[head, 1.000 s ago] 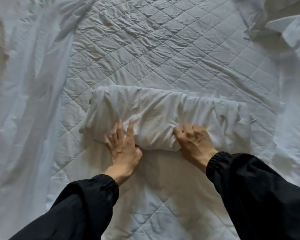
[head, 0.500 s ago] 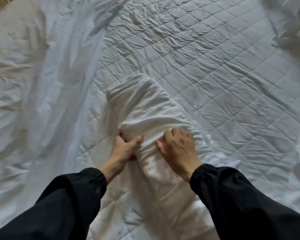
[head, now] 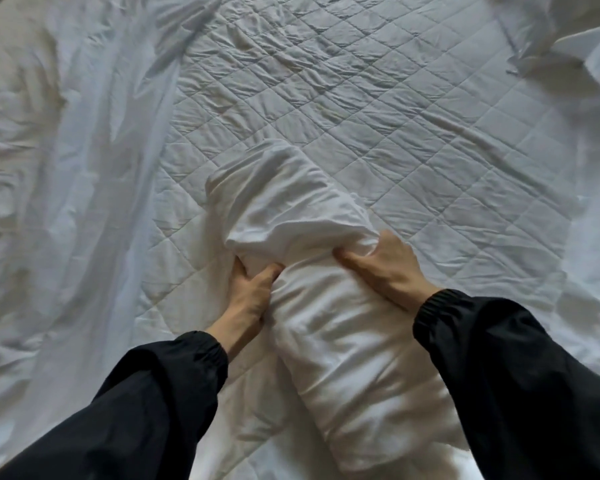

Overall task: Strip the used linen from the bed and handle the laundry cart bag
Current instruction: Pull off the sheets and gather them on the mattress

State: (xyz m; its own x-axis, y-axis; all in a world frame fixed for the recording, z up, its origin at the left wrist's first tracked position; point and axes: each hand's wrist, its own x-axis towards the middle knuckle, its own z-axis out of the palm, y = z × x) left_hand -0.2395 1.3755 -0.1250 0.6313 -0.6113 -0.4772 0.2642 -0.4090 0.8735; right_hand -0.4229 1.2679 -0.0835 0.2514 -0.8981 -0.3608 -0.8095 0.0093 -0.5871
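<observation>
Head view looks down on a rolled bundle of white linen (head: pixel 329 306) lying on the bed's quilted mattress pad (head: pixel 378 109). One end of the bundle is near the person and the other points away and a little to the left.

The left hand (head: pixel 252 289) sits at the bundle's left flank, about midway along it. Its grip is closed: the fingers are tucked in beneath a fold and the thumb bears down on top, pinching the cloth. The right hand (head: pixel 383 268) is on the opposite flank at much the same level. Its thumb is dug into a crease and its fingers curl over the bundle's right side, so this grip too has hold of the linen.

Gripping from both sides at the waist probably serves to squeeze the roll tight, so the layers cannot spring loose. It would also make a hinge there, ready for doubling the far half back or for lifting the bundle in one piece.

To the left of the bundle a loose sheet (head: pixel 66 168) lies rumpled over the bed, not yet gathered. Beyond the bundle to the right sits more crumpled linen (head: pixel 561 46). No laundry cart bag is in view.
</observation>
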